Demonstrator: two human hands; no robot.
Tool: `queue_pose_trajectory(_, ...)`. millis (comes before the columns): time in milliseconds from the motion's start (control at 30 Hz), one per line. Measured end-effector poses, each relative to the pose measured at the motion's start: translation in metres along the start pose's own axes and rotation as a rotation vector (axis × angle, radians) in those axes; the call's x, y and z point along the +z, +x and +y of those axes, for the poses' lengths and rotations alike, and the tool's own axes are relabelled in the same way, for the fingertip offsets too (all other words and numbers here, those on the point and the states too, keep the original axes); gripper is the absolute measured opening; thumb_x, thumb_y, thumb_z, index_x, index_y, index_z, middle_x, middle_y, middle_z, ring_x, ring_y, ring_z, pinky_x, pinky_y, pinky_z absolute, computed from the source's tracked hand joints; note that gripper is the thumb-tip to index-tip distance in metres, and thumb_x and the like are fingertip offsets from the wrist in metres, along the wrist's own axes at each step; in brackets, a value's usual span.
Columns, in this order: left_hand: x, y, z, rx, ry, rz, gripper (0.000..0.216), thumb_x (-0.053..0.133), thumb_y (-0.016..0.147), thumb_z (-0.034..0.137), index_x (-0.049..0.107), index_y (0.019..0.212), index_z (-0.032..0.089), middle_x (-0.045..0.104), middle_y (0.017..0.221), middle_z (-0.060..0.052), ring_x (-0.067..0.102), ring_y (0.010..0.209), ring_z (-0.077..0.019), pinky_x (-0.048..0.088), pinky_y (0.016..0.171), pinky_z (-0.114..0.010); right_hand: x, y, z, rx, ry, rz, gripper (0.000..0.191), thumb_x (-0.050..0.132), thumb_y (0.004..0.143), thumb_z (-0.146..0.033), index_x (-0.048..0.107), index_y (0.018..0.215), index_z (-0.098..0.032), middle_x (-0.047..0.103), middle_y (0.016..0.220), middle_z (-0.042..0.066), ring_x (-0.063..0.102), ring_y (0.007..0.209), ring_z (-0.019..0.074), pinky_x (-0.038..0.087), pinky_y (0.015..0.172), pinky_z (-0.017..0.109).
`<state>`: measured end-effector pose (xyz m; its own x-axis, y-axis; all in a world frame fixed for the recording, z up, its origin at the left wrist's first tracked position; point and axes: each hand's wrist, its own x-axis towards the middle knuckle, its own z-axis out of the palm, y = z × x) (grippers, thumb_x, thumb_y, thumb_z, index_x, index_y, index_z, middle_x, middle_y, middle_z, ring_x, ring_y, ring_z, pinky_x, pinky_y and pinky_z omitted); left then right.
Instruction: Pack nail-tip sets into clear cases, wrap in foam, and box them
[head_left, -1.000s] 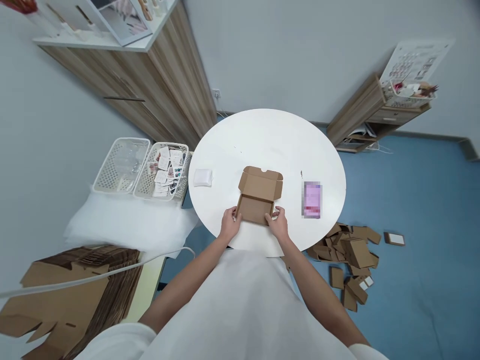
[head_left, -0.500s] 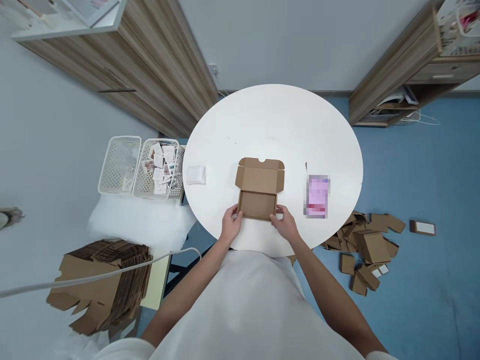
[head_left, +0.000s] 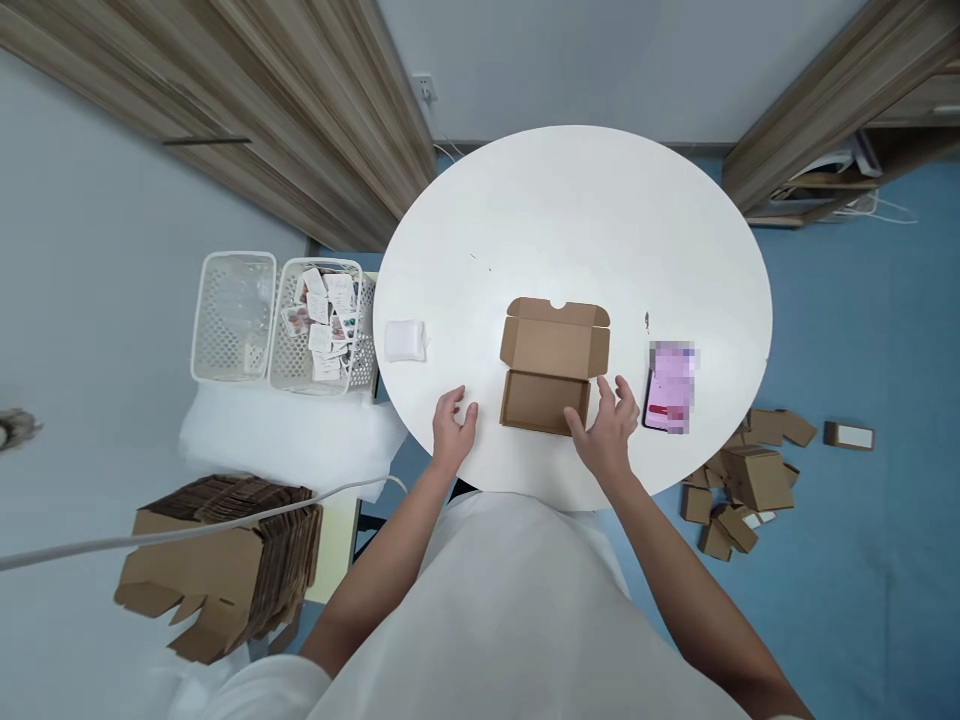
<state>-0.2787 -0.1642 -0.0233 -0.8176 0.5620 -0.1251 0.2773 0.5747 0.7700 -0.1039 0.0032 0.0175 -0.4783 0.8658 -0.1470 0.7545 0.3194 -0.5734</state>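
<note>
Two hands, both empty. Your left hand [head_left: 452, 425] rests at the near edge of the table [head_left: 570, 210] with its fingers loosely parted, a little to the left of the cardboard box [head_left: 545, 400]. Your right hand [head_left: 609, 432] is spread open just beside the box's near right corner; whether the thumb touches the card, I cannot tell.

The box sits near the middle of the near edge, already folded into shape, with its lid standing open toward the far side and its tray bare. By the look of it, the forming is done and the filling and closing are not.

Left of the box, near the table's left edge, lies a small white pouch [head_left: 406, 341]. To the right, near the right edge, is a pink item [head_left: 670, 388], too blurred to name.

Beyond the round white table, two white baskets [head_left: 234, 316] stand on white padding to your left, one of them holding small packets. Below them is a stack of flat cardboard blanks [head_left: 225, 560]. Folded boxes [head_left: 750, 475] lie scattered on the blue floor to your right, with wooden cabinets along the walls.
</note>
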Motion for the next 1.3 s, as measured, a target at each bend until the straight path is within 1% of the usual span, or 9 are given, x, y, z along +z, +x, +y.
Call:
queue_pose_trajectory(100, -0.023, 0.027, -0.007, 0.015, 0.045, 0.173, 0.044, 0.051, 0.080, 0.033, 0.041, 0.120, 0.018, 0.047, 0.116, -0.013, 0.048, 0.104, -0.0204, 0.044, 0.083, -0.035, 0.004, 0.010, -0.046, -0.118, 0.117, -0.045, 0.054, 0.046, 0.079, -0.045, 0.036, 0.127, -0.022, 0.032, 0.133, 0.012, 0.028, 0.123, 0.0283, 0.027, 0.097, 0.051)
queue_pose_trajectory(167, -0.041, 0.050, -0.017, -0.045, 0.036, 0.262, 0.056, 0.054, 0.078, 0.033, 0.031, 0.127, 0.017, 0.038, 0.124, -0.015, 0.045, 0.108, -0.0210, 0.043, 0.085, -0.035, 0.021, 0.016, -0.078, -0.139, 0.253, -0.227, 0.051, 0.045, 0.080, -0.045, 0.038, 0.126, -0.023, 0.041, 0.127, 0.011, 0.037, 0.117, 0.0251, 0.033, 0.095, 0.046)
queue_pose_trajectory(233, -0.059, 0.074, -0.032, -0.143, 0.026, 0.291, 0.062, 0.053, 0.078, 0.033, 0.026, 0.130, 0.015, 0.033, 0.129, -0.018, 0.043, 0.111, -0.0218, 0.041, 0.088, -0.035, 0.049, 0.021, -0.108, -0.045, 0.385, -0.438, 0.052, 0.046, 0.080, -0.047, 0.038, 0.126, -0.025, 0.043, 0.125, 0.010, 0.046, 0.109, 0.0220, 0.041, 0.088, 0.040)
queue_pose_trajectory(367, -0.088, 0.112, -0.060, -0.314, 0.047, 0.220, 0.064, 0.056, 0.076, 0.036, 0.028, 0.129, 0.012, 0.040, 0.123, -0.017, 0.046, 0.108, -0.0230, 0.038, 0.092, -0.036, 0.119, 0.031, -0.153, 0.124, 0.484, -0.596, 0.054, 0.049, 0.078, -0.046, 0.036, 0.127, -0.027, 0.039, 0.131, 0.007, 0.043, 0.113, 0.0202, 0.042, 0.088, 0.036)
queue_pose_trajectory(533, -0.101, 0.131, -0.069, -0.418, 0.066, 0.005, 0.059, 0.053, 0.078, 0.039, 0.034, 0.126, 0.011, 0.054, 0.106, -0.012, 0.058, 0.081, -0.0180, 0.044, 0.081, -0.034, 0.169, 0.046, -0.181, 0.220, 0.481, -0.502, 0.053, 0.050, 0.077, -0.042, 0.038, 0.125, -0.022, 0.046, 0.121, 0.009, 0.050, 0.100, 0.0171, 0.044, 0.085, 0.034)
queue_pose_trajectory(867, -0.101, 0.149, -0.074, -0.245, 0.080, -0.111, 0.041, 0.055, 0.077, 0.031, 0.050, 0.115, 0.016, 0.062, 0.100, -0.009, 0.059, 0.089, -0.0197, 0.043, 0.084, -0.033, 0.188, 0.069, -0.200, 0.127, 0.413, -0.404, 0.032, 0.049, 0.072, -0.020, 0.050, 0.104, -0.021, 0.056, 0.109, 0.005, 0.056, 0.082, 0.0139, 0.046, 0.077, 0.032)
queue_pose_trajectory(1033, -0.097, 0.145, -0.079, -0.277, -0.054, -0.121, 0.041, 0.062, 0.071, 0.027, 0.054, 0.109, 0.015, 0.063, 0.101, -0.009, 0.061, 0.083, -0.0166, 0.046, 0.081, -0.030, 0.192, 0.056, -0.192, 0.226, 0.541, -0.386, 0.032, 0.047, 0.068, -0.016, 0.049, 0.099, -0.021, 0.059, 0.102, 0.004, 0.058, 0.075, 0.0124, 0.047, 0.073, 0.030)
queue_pose_trajectory(1167, -0.088, 0.127, -0.066, -0.263, -0.159, -0.155, 0.041, 0.065, 0.067, 0.026, 0.056, 0.105, 0.014, 0.064, 0.098, -0.009, 0.061, 0.077, -0.0143, 0.049, 0.076, -0.028, 0.171, 0.037, -0.174, 0.261, 0.601, -0.323, 0.031, 0.048, 0.067, -0.019, 0.048, 0.098, -0.021, 0.058, 0.103, 0.003, 0.057, 0.075, 0.0118, 0.047, 0.071, 0.030)
queue_pose_trajectory(1300, -0.072, 0.099, -0.037, -0.203, -0.252, -0.163, 0.042, 0.066, 0.067, 0.028, 0.055, 0.104, 0.015, 0.062, 0.097, -0.008, 0.060, 0.075, -0.0123, 0.050, 0.074, -0.027, 0.131, 0.016, -0.153, 0.212, 0.630, -0.231, 0.030, 0.049, 0.068, -0.022, 0.048, 0.098, -0.021, 0.058, 0.102, 0.004, 0.056, 0.077, 0.0131, 0.047, 0.071, 0.031)
